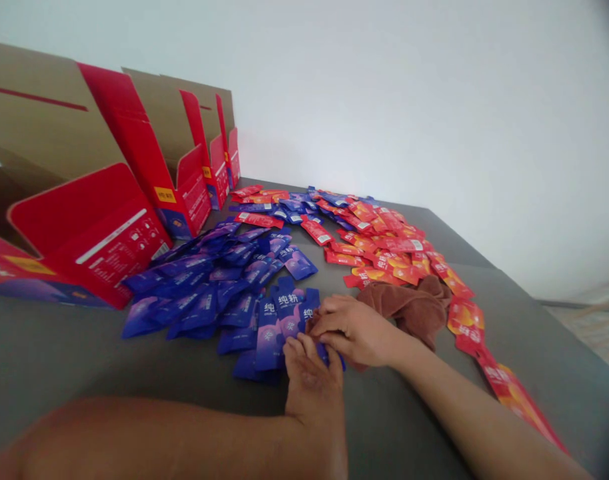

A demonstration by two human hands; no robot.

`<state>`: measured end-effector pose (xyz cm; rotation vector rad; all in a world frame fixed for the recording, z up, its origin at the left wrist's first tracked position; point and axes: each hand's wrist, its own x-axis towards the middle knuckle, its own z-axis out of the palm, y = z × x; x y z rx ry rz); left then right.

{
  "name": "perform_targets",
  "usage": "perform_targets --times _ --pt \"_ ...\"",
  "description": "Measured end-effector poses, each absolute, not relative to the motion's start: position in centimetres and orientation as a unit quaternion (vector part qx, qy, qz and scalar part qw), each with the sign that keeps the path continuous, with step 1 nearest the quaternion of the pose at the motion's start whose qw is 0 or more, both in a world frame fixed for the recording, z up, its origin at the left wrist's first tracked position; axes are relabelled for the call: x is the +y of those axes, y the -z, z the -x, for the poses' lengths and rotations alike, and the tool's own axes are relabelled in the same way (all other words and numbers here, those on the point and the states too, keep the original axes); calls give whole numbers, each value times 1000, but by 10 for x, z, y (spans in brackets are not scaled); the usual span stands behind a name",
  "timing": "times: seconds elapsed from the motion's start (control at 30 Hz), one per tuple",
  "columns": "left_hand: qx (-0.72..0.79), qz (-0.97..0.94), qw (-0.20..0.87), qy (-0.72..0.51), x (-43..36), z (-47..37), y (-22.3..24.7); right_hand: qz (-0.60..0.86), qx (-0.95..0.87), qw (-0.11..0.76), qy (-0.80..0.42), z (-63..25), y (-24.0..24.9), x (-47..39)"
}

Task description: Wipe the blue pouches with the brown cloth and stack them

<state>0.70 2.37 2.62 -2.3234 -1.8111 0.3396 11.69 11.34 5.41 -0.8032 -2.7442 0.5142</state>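
Observation:
Several blue-purple sachets [288, 303] lie fanned out and overlapping on the grey table under my hands. My left hand [314, 377] presses on the lower part of the rightmost one, fingers on its left and thumb on its right, pinning it down. With its fingers closed, my right hand [359, 330] grips a bunched brown cloth [417, 308]. A piece of that cloth shows at the fingertips, touching the top sachet. The rest of the cloth trails off to the right behind the wrist. My hands partly cover the rightmost sachet.
A heap of blue sachets [199, 287] lies to the left. Red-orange sachets [379, 233] spread along the back and down the right side, mixed with blue ones at the back. Open red cardboard boxes [109, 247] stand in a row at left. A white wall [384, 100] rises behind.

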Motion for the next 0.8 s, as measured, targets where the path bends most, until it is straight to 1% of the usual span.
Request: perform_targets --times 0.2,0.3,0.5,0.8 --pt "-597 785 136 -92 24 -5 -16 328 -923 146 -140 -130 -39 135" --pt "-600 781 154 -82 21 -5 -11 327 -923 151 -135 -132 -40 135" --pt "-598 785 140 -76 19 -5 -11 265 -938 125 -187 -118 -52 115" --pt "-605 782 136 -59 23 -6 -9 345 -916 149 -143 -135 -38 140"
